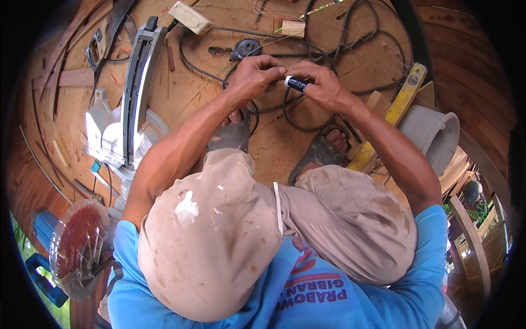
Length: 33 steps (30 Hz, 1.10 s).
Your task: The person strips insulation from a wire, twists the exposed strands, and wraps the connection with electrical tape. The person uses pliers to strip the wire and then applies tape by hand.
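Note:
My left hand [253,78] and my right hand [324,88] meet over the wooden boards, above my sandalled feet. The left thumb and forefinger are pinched together; whatever they hold is too small to make out. In the curled fingers of my right hand sits a small black tube [296,83] with a white end, pointing toward the left hand. The right fingertips nearly touch the left ones. Just beyond my left hand lies a round black object [246,50], and a black cable [298,127] loops beneath both hands.
At left stands a mitre saw with a silver rail [137,93] and a guarded blade [80,237]. A white power strip [190,18] and a wood block [293,29] lie at the far side. A yellow spirit level [406,97] leans beside a grey bucket [430,134] at right.

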Each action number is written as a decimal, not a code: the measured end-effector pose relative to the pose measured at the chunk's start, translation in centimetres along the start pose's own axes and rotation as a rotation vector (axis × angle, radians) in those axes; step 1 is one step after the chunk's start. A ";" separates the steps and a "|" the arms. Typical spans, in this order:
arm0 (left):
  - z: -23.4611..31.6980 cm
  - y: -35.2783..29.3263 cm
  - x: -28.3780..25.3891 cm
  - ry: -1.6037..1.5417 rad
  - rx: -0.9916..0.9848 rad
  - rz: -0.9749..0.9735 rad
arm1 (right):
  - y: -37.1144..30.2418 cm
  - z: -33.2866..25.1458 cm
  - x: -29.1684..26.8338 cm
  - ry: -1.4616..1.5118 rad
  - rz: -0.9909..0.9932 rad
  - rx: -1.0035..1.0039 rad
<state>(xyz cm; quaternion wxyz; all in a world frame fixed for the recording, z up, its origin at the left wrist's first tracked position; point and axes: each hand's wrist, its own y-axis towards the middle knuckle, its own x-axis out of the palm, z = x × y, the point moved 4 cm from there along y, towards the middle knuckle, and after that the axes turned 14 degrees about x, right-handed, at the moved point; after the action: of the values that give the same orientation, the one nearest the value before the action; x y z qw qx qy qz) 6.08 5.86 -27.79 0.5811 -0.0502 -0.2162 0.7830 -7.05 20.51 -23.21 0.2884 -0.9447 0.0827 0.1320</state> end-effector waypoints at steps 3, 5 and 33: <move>0.2 0.0 0.5 -0.025 0.008 0.018 | 0.2 1.5 0.3 0.201 -0.024 0.247; 0.3 0.0 0.8 -0.024 -0.006 0.025 | 0.0 2.1 0.5 0.325 -0.040 0.346; -0.1 0.2 1.5 -0.054 0.039 -0.032 | -1.8 3.1 0.5 0.823 -0.008 0.477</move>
<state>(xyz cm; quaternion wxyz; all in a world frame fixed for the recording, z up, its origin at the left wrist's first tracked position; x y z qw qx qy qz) 5.44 7.18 -27.69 0.5883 -0.0140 -0.2174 0.7787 -6.82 23.70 -24.92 0.4411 -0.8263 0.2144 -0.2769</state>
